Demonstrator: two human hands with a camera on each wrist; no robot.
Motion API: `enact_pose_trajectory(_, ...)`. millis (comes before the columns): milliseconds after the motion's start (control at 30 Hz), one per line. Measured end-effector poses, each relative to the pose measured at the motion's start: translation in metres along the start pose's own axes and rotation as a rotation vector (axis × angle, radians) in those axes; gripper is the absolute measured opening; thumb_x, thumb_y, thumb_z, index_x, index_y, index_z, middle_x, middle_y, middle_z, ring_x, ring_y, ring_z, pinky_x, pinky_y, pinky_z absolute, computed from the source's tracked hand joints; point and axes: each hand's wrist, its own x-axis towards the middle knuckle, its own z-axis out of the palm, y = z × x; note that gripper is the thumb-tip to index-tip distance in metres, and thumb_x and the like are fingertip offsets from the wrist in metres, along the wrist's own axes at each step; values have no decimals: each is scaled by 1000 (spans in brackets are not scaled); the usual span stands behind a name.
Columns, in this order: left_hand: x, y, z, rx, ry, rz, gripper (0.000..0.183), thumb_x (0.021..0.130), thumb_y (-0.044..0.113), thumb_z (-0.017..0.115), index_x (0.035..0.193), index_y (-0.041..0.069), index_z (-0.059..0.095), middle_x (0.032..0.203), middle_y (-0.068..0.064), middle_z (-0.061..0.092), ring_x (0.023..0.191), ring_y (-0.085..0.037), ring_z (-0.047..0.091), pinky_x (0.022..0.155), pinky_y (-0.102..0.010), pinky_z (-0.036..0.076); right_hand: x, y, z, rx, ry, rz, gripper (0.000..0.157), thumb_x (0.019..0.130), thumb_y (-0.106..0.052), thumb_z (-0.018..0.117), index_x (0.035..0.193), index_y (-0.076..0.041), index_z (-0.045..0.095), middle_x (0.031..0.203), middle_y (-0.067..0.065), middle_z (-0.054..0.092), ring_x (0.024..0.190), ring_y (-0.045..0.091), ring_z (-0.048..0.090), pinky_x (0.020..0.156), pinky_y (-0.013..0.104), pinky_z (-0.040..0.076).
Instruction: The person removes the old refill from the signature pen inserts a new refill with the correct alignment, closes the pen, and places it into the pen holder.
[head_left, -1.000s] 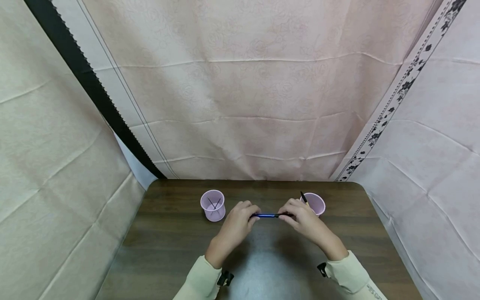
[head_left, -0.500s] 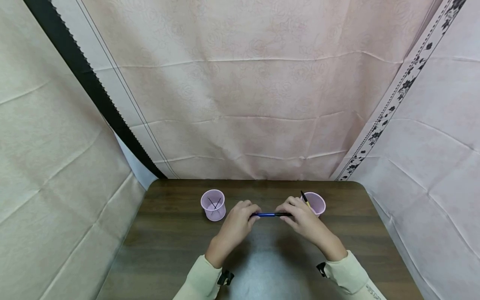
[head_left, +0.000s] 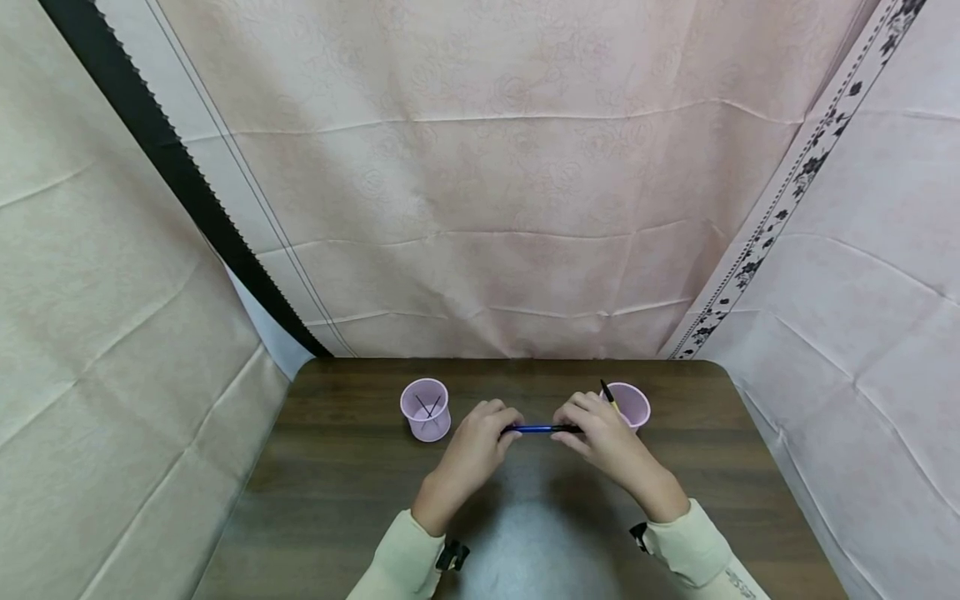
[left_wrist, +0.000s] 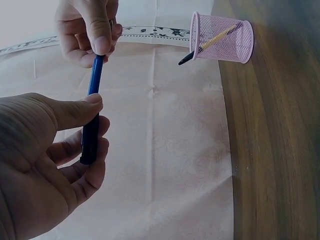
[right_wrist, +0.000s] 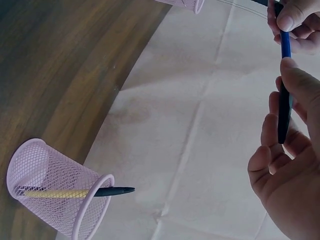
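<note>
A blue pen [head_left: 536, 429] with a black end is held level between both hands above the table. My left hand [head_left: 474, 446] pinches its left end between thumb and fingers, and the dark blue end [left_wrist: 90, 140] sticks out past the thumb in the left wrist view. My right hand [head_left: 606, 437] grips the black end, whose tapered tip [right_wrist: 284, 122] shows beyond the thumb in the right wrist view. Just behind the right hand stands a pink mesh cup [right_wrist: 62, 170] with a yellow and black pen [right_wrist: 117, 191] leaning in it.
Beyond the left hand is a second pink mesh cup [head_left: 425, 427] with two thin dark sticks crossed inside. Both cups stand toward the far edge of the brown wooden table [head_left: 315, 483]. Pale cloth [head_left: 495, 208] hangs behind the table and on both sides.
The right hand's fingers have shifted slightly left along the pen's black end. My left hand keeps its hold, and the cups have not moved.
</note>
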Motion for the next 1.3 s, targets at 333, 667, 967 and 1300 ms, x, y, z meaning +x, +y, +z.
enact_pose_trajectory(333, -1, 0, -2, 8, 2, -2, 9, 90, 12, 80, 98, 15, 76, 88, 3, 65, 84, -14, 58, 75, -28, 52, 1, 3, -1, -27, 20, -63, 15, 84, -20, 84, 98, -17, 77, 92, -7, 64, 83, 12, 56, 74, 31, 45)
enact_pose_trajectory(667, -1, -1, -2, 5, 19, 7, 10, 89, 12, 80, 97, 16, 76, 87, 4, 65, 83, -14, 58, 74, -28, 52, 0, 3, -1, -62, 38, -75, 18, 81, -16, 87, 95, -17, 76, 92, -6, 64, 83, 12, 56, 73, 32, 47)
enact_pose_trajectory(967, -1, -3, -1, 14, 34, 9, 12, 88, 11, 81, 97, 16, 76, 88, 4, 65, 84, -14, 59, 74, -29, 52, -1, 3, -2, -64, 41, -72, 15, 83, -15, 85, 95, -16, 76, 93, -5, 66, 84, 14, 57, 73, 33, 49)
enact_pose_trajectory(1300, -2, -7, -1, 14, 42, 17, 14, 87, 9, 82, 97, 16, 76, 87, 4, 65, 83, -14, 58, 74, -29, 52, 0, 6, -2, -48, 74, -93, 16, 81, -9, 85, 93, -14, 76, 92, -4, 66, 84, 16, 59, 75, 35, 48)
